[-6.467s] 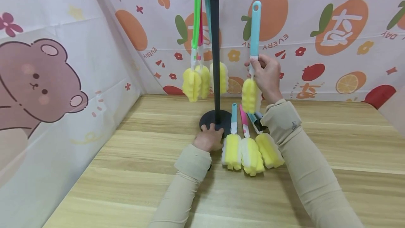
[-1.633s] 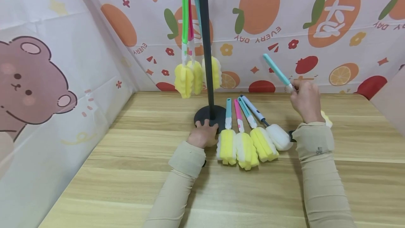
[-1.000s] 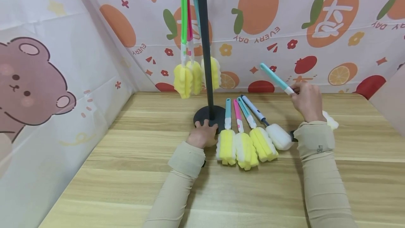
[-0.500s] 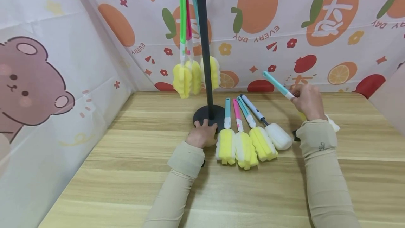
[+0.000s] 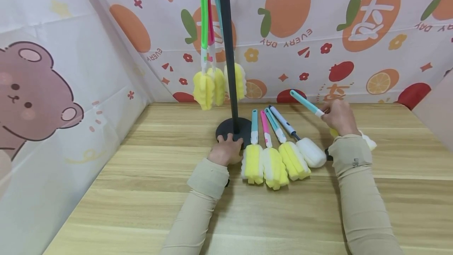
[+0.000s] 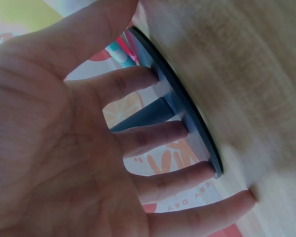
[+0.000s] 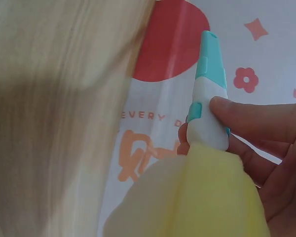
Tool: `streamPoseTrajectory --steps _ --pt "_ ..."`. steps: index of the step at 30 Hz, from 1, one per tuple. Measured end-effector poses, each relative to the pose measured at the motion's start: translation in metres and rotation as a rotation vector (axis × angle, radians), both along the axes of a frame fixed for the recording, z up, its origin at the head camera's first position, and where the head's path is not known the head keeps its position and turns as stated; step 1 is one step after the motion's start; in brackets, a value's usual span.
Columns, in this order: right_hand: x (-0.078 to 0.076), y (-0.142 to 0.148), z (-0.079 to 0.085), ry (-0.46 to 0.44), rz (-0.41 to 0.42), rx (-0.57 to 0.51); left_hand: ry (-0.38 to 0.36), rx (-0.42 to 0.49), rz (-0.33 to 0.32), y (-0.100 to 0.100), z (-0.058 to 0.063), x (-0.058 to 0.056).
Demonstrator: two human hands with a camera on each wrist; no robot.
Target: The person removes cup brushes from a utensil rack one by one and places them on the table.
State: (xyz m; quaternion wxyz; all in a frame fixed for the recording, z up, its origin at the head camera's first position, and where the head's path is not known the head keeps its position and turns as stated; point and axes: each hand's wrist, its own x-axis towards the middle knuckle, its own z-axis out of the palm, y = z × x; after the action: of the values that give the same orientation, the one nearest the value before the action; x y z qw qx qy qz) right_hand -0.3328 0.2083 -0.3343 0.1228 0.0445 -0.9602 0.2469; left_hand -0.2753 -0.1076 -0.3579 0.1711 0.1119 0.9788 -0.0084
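My right hand (image 5: 339, 116) pinches a turquoise-handled sponge brush (image 7: 210, 108) at its white neck, thumb on one side and fingers on the other. Its handle (image 5: 304, 102) points up and to the left, and the yellow-and-white sponge head (image 7: 207, 192) is mostly behind the hand in the head view. Spread fingers of my left hand (image 5: 226, 150) rest on the round black base (image 6: 155, 59) of a stand. Three sponge brushes hang from the stand's top hooks, among them a green-handled one (image 5: 204, 42); their yellow heads dangle left of and behind the black pole (image 5: 230, 50).
Several brushes lie fanned on the wooden table (image 5: 148, 207) right of the base: a teal-handled one (image 5: 253, 148), a pink-handled one (image 5: 272, 160), another teal one (image 5: 291, 156) and a blue-handled one with a white head (image 5: 311, 152). A printed cloth (image 5: 269, 56) stands behind.
The right hand has carried the turquoise brush from beside the stand down to the right, tilting its handle left; lately it sinks lower. The left hand stays on the base.
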Motion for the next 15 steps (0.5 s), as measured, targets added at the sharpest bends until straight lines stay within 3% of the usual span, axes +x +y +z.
streamPoseTrajectory --steps 15 --pt "-0.004 0.001 -0.013 -0.15 0.043 -0.008 0.0 0.008 0.001 0.0 0.001 0.001"
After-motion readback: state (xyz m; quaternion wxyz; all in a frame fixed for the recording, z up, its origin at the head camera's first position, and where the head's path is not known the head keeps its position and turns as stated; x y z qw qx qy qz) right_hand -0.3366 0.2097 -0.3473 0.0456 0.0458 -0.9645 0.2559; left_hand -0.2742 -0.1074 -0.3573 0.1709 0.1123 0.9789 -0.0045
